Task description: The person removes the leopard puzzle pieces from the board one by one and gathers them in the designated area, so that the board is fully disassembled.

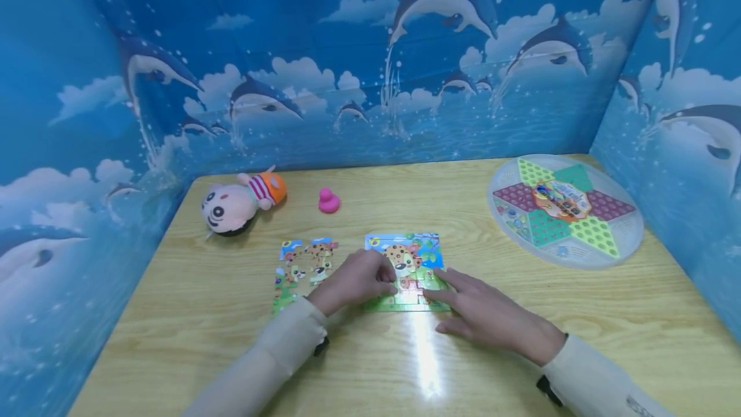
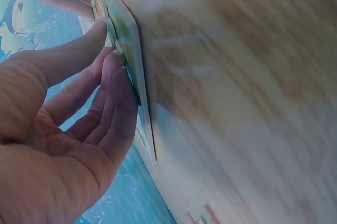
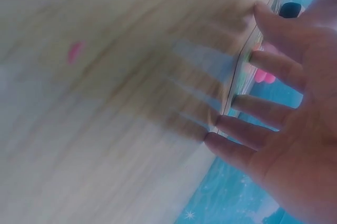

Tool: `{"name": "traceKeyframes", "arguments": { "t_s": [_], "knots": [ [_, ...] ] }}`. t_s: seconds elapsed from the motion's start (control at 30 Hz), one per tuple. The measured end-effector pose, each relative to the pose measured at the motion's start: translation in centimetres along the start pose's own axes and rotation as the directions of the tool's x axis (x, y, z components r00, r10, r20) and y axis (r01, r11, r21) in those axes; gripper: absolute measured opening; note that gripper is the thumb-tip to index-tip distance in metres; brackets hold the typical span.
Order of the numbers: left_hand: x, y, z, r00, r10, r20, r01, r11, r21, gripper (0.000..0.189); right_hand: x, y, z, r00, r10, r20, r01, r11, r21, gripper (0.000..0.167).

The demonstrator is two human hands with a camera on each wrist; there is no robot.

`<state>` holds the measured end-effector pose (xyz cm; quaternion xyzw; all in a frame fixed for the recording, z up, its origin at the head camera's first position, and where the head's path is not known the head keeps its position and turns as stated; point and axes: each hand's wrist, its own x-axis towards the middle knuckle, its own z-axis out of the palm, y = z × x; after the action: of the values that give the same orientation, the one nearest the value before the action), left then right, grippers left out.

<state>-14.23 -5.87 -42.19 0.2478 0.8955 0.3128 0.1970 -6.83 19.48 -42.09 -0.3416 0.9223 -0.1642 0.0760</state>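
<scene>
A leopard jigsaw puzzle board point(image 1: 433, 243) lies flat on the wooden table, its picture partly assembled. My left hand point(image 1: 360, 277) reaches over the board's left side, thumb and fingertips bent down close together at its surface. In the left wrist view, the left hand point(image 2: 68, 108) has its fingertips against the board point(image 2: 138, 50); whether a piece is between them is hidden. At the board's lower right, my right hand point(image 1: 489, 311) rests with fingers spread, fingertips touching the board's edge. The right wrist view shows the right hand point(image 3: 295, 108) with nearly straight fingers. Left of the board lie loose puzzle pieces point(image 1: 294, 269).
A plush doll point(image 1: 231, 208) lies at the back left, with a pink rubber duck point(image 1: 329, 201) to its right. A round Chinese checkers board point(image 1: 564, 211) occupies the back right. Dolphin-print curtains point(image 1: 324, 82) surround the table point(image 1: 202, 314) behind and at both sides.
</scene>
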Motion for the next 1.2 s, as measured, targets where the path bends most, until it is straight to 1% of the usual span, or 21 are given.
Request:
{"name": "traceKeyframes", "arguments": {
  "t_s": [0.17, 0.27, 0.43, 0.67, 0.93, 1.2],
  "knots": [
    [-0.01, 0.2, -0.01, 1.0, -0.019, -0.001, 0.019, 1.0, 0.016, 0.013, -0.01, -0.02, 0.13, 1.0, -0.01, -0.007, 0.01, 1.0, -0.013, 0.056],
    [-0.04, 0.21, -0.04, 1.0, -0.026, -0.003, 0.026, 1.0, 0.01, 0.012, -0.02, -0.05, 0.14, 1.0, -0.018, -0.012, 0.018, 1.0, -0.02, 0.056],
    [-0.05, 0.09, -0.09, 0.999, -0.038, -0.007, 0.037, 0.999, -0.036, 0.01, -0.03, -0.09, 0.14, 1.0, -0.02, -0.011, 0.02, 0.999, -0.027, 0.057],
    [0.21, -0.16, -0.14, 0.997, -0.072, 0.0, 0.072, 0.991, -0.114, 0.01, -0.05, -0.15, 0.07, 1.0, -0.005, 0.0, 0.005, 1.0, -0.015, 0.057],
    [0.04, -0.12, -0.22, 0.998, -0.061, 0.017, 0.063, 0.987, -0.149, 0.008, -0.07, -0.06, 0.19, 1.0, -0.001, 0.003, 0.001, 1.0, -0.01, 0.057],
    [-0.25, -0.45, -0.72, 0.998, -0.057, 0.011, 0.058, 0.99, -0.131, 0.005, -0.11, -0.01, 0.26, 1.0, -0.007, -0.006, 0.007, 1.0, -0.014, 0.057]
  ]
}}
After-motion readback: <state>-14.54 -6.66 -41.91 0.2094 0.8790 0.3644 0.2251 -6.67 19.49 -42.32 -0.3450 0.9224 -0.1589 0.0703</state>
